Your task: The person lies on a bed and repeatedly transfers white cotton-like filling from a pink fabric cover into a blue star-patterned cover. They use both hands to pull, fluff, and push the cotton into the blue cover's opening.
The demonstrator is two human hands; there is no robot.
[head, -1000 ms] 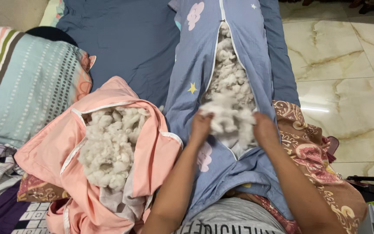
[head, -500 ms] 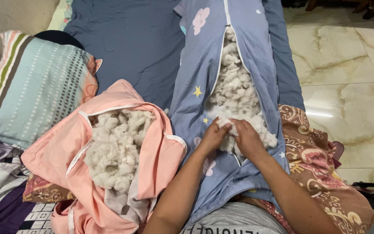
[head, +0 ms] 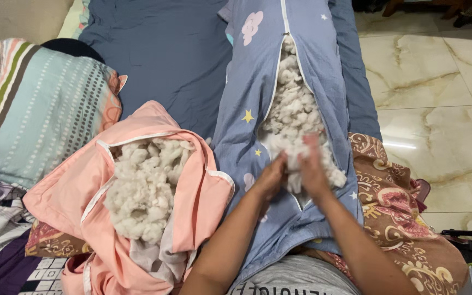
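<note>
Stuffing [head: 296, 117], white and clumpy, fills the open zip slit of a long blue pillow cover [head: 249, 87] printed with stars and clouds, which lies on the bed across the person's lap. In the head view, the only one, both hands meet at the lower end of that slit. The left hand [head: 271, 177] and the right hand [head: 313, 172] press together on one tuft of the filling; the fingers of each are curled and closed on it, though motion blur hides the exact grip.

The fibre looks very light, soft and springy. It should tear apart easily and cling to itself, so a loose pinch deep in a clump would likely hold better than a pull at stray wisps.

To the left, a pink pillow cover [head: 192, 191] gapes open with more of the same white filling [head: 143, 188] heaped inside. A striped pillow [head: 45, 109] rests beyond it on the dark blue sheet [head: 165, 60]. Marble floor [head: 438, 93] shows at right.
</note>
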